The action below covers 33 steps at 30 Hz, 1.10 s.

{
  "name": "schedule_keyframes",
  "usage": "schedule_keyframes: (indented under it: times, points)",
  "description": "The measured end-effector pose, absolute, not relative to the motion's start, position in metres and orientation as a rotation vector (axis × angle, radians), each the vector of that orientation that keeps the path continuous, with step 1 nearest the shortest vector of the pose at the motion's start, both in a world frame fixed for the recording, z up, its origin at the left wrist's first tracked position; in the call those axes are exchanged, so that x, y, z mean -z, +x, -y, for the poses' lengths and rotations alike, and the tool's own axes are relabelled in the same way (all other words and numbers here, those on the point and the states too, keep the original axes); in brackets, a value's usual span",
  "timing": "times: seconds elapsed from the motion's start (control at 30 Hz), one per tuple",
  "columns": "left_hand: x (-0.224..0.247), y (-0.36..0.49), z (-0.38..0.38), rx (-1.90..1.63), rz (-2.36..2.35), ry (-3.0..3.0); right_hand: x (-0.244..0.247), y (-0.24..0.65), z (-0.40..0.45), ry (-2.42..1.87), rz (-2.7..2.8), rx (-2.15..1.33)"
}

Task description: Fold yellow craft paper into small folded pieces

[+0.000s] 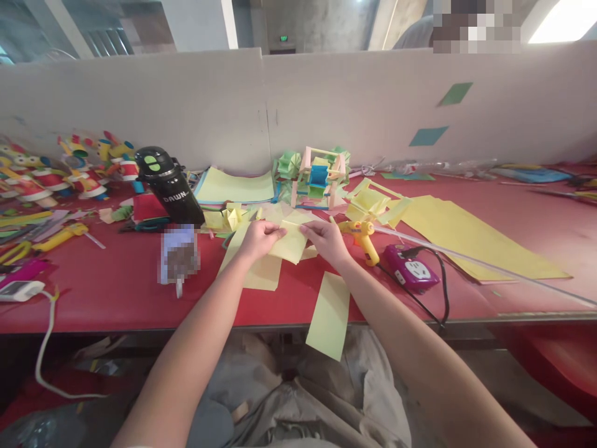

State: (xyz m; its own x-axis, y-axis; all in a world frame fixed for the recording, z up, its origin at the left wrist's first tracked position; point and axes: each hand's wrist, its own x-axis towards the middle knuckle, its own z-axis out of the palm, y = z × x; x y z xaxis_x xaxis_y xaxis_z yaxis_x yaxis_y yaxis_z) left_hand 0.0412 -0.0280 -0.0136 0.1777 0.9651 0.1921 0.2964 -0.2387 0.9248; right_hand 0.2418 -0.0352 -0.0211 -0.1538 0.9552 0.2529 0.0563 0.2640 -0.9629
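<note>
A pale yellow sheet of paper is held up over the red table, pinched at its left side by my left hand and at its right side by my right hand. Under it, more yellow paper lies on the table. A separate yellow sheet sticks out past the front edge below my right wrist. Just right of my right hand rests a yellow glue gun. Folded yellow paper pieces sit behind my left hand.
Behind my hands stands a small wooden-framed paper model. A black bottle is at the left, with colourful figures beyond it. A purple power socket with a black cord and large yellow sheets lie to the right. A white partition closes the back.
</note>
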Motion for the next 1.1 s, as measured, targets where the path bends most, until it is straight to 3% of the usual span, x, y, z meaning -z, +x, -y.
schedule_keyframes:
  times: [0.23, 0.53, 0.9, 1.1]
  points:
    - [0.016, 0.039, 0.025, -1.132, -1.128, 1.558, 0.021, 0.238, 0.038, -0.880, 1.482, -1.268]
    - [0.023, 0.038, 0.020, -1.093, -1.268, 1.355, 0.027, 0.240, 0.036, -0.958, 1.710, -0.889]
    - [0.008, 0.041, 0.027, -1.130, -1.074, 1.022, 0.030, 0.241, 0.035, -0.861, 1.824, -0.730]
    - [0.008, 0.041, 0.028, -1.119, -1.127, 1.199, 0.030, 0.242, 0.038, -0.804, 1.937, -0.587]
